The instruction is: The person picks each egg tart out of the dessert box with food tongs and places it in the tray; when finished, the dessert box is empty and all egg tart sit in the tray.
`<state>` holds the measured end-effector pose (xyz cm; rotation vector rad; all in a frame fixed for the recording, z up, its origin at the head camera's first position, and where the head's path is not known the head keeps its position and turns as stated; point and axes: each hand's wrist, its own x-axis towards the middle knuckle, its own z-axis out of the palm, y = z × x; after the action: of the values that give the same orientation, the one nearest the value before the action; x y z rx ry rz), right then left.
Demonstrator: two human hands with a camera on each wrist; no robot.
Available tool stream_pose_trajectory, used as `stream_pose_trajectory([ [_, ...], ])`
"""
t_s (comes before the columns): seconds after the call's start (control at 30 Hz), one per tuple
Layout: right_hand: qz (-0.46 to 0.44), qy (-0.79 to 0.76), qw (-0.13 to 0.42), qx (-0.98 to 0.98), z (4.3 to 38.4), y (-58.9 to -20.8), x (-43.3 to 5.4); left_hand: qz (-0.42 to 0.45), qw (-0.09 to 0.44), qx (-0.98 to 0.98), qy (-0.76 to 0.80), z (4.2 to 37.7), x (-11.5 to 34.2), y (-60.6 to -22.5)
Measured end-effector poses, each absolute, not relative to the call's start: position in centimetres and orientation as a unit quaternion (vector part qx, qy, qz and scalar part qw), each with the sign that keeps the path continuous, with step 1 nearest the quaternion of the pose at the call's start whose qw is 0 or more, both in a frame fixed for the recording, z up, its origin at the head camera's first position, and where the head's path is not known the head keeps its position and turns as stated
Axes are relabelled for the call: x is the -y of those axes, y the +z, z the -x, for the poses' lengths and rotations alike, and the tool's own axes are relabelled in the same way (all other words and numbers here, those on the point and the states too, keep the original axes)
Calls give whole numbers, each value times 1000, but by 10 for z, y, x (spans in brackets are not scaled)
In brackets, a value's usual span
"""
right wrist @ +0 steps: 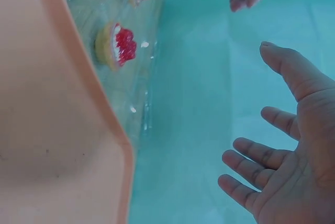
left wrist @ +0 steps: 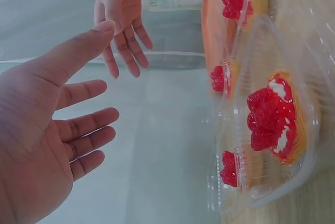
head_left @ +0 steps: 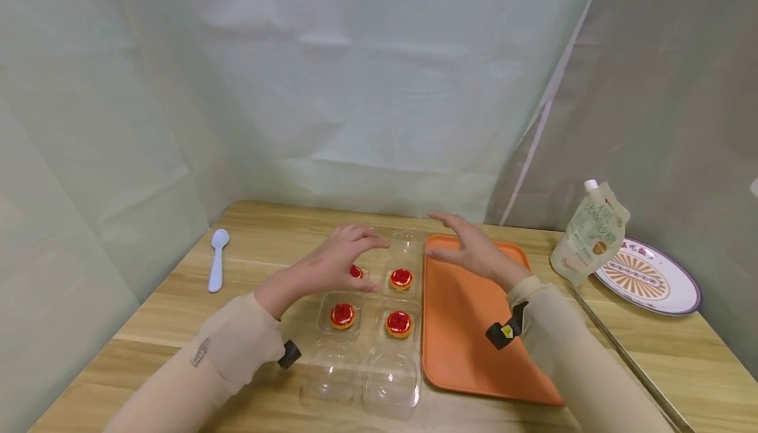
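Observation:
My left hand [head_left: 343,258] hovers over the far left part of a clear plastic container [head_left: 370,318], fingers spread and holding nothing. Several small tarts with red fruit on top sit in its compartments: a near right tart [head_left: 399,324], a near left tart [head_left: 342,315], a far right tart [head_left: 401,279] and a far left one partly hidden by my left hand. My right hand [head_left: 470,249] is held above the far end of an orange tray [head_left: 468,334], its fingers extended and palm facing left. In the left wrist view, a tart [left wrist: 275,119] shows white cream under the fruit.
A light blue spoon [head_left: 217,260] lies at the left of the wooden table. To the right stand a spouted pouch [head_left: 591,234] and an oval patterned plate [head_left: 675,281]. A long thin metal rod [head_left: 633,364] lies beside the right forearm. Pale curtains hang behind the table.

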<state>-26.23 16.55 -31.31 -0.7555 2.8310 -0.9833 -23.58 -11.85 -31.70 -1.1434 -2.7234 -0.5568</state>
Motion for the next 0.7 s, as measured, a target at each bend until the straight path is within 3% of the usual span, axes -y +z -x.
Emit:
stream_pose_trajectory([
  [0.7, 291, -283, -45, -913, 198, -302, -197, 392, 77, 898, -184, 207, 124, -325],
])
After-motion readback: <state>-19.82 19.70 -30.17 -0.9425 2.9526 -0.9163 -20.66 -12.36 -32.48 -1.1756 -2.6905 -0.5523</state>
